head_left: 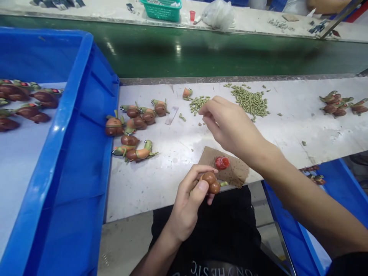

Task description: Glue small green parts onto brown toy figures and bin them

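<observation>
My left hand is closed around a small brown figurine, its rounded lobes facing up and a short green piece sticking out at the right. Above the table, my right hand reaches to the edge of a small heap of green pellet-like pieces. Its fingers are curled with the tips close together; whatever is between them is hidden. A larger heap of the same green pieces lies just beyond that hand. Between my hands, a small red container stands on a brown cardboard piece.
Several brown-and-green figurines lie at the left, beside a large blue bin holding more. A partial figurine and a flat strip lie nearby. More figurines are far right. Behind runs a green belt.
</observation>
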A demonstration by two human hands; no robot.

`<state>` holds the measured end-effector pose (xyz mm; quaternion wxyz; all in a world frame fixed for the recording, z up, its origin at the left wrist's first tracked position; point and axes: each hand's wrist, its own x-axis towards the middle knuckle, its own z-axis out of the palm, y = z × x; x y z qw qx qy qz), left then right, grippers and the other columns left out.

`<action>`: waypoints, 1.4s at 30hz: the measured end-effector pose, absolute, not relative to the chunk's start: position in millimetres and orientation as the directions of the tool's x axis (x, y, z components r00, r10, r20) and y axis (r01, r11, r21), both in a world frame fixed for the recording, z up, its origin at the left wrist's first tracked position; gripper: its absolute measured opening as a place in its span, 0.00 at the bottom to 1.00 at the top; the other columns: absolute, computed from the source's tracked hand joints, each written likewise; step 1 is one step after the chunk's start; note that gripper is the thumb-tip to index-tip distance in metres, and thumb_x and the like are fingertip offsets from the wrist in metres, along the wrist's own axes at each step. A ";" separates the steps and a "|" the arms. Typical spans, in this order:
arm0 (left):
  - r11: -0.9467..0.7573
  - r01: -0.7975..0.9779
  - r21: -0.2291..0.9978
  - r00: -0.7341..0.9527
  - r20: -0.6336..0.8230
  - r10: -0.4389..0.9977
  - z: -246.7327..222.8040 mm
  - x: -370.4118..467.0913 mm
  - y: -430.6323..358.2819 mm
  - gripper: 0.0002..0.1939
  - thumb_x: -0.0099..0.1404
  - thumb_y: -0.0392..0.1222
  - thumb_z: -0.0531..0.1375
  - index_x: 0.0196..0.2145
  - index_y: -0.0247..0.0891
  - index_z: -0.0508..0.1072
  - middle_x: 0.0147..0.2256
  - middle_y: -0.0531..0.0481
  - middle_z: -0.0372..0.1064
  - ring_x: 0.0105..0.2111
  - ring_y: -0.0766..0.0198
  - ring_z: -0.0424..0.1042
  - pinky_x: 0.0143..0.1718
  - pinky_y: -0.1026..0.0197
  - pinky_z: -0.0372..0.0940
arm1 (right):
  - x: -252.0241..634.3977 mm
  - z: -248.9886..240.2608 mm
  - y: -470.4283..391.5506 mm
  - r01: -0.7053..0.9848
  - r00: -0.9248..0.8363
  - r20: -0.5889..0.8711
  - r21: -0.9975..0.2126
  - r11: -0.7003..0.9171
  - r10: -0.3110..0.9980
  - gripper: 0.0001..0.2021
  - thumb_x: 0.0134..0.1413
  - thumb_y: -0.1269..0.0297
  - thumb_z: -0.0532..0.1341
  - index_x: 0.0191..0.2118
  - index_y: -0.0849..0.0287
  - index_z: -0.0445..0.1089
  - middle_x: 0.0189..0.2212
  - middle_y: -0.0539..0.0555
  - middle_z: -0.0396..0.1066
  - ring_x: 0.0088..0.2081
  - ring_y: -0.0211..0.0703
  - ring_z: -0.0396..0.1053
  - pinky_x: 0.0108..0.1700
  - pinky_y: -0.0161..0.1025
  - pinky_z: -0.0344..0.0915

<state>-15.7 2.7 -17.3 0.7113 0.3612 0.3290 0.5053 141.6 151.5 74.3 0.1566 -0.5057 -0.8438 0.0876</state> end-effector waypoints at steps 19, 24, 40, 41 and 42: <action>0.301 -0.286 0.910 0.357 -0.190 0.914 15.6 -11.7 5.0 0.11 0.85 0.41 0.62 0.41 0.41 0.79 0.33 0.54 0.77 0.32 0.68 0.77 0.39 0.67 0.77 | 191.4 63.0 15.8 0.439 -0.308 0.116 -0.863 0.249 0.944 0.09 0.74 0.73 0.70 0.49 0.48 0.80 0.45 0.50 0.86 0.49 0.47 0.86 0.53 0.45 0.83; 0.267 -0.268 0.926 0.323 -0.175 0.930 15.3 -7.1 3.8 0.11 0.84 0.42 0.63 0.40 0.41 0.78 0.32 0.54 0.78 0.31 0.66 0.78 0.37 0.65 0.76 | 195.1 60.5 11.1 0.417 -0.210 0.040 -0.900 0.126 0.977 0.07 0.72 0.68 0.74 0.50 0.48 0.85 0.49 0.53 0.88 0.51 0.51 0.87 0.50 0.46 0.84; -0.219 0.616 0.756 0.246 0.080 0.966 5.1 -0.5 -5.4 0.20 0.81 0.38 0.58 0.63 0.33 0.82 0.29 0.51 0.82 0.25 0.55 0.79 0.30 0.54 0.62 | 212.7 49.0 41.6 0.740 -0.314 0.311 -0.511 0.437 0.897 0.09 0.75 0.75 0.68 0.44 0.56 0.85 0.41 0.57 0.86 0.40 0.48 0.84 0.41 0.44 0.80; -0.239 0.645 0.726 0.247 0.097 0.964 4.7 1.2 -5.5 0.20 0.80 0.37 0.58 0.62 0.33 0.83 0.29 0.51 0.82 0.25 0.55 0.78 0.29 0.54 0.59 | 211.8 49.1 43.1 0.745 -0.336 0.313 -0.488 0.454 0.888 0.09 0.76 0.75 0.67 0.44 0.56 0.85 0.41 0.57 0.86 0.39 0.48 0.83 0.40 0.43 0.80; -0.248 0.662 0.707 0.246 0.107 0.963 4.3 2.6 -5.4 0.20 0.80 0.37 0.58 0.62 0.33 0.83 0.28 0.50 0.82 0.24 0.54 0.77 0.28 0.54 0.58 | 210.8 49.3 44.2 0.751 -0.351 0.315 -0.468 0.466 0.882 0.10 0.77 0.74 0.66 0.44 0.56 0.85 0.41 0.57 0.86 0.39 0.47 0.83 0.40 0.43 0.79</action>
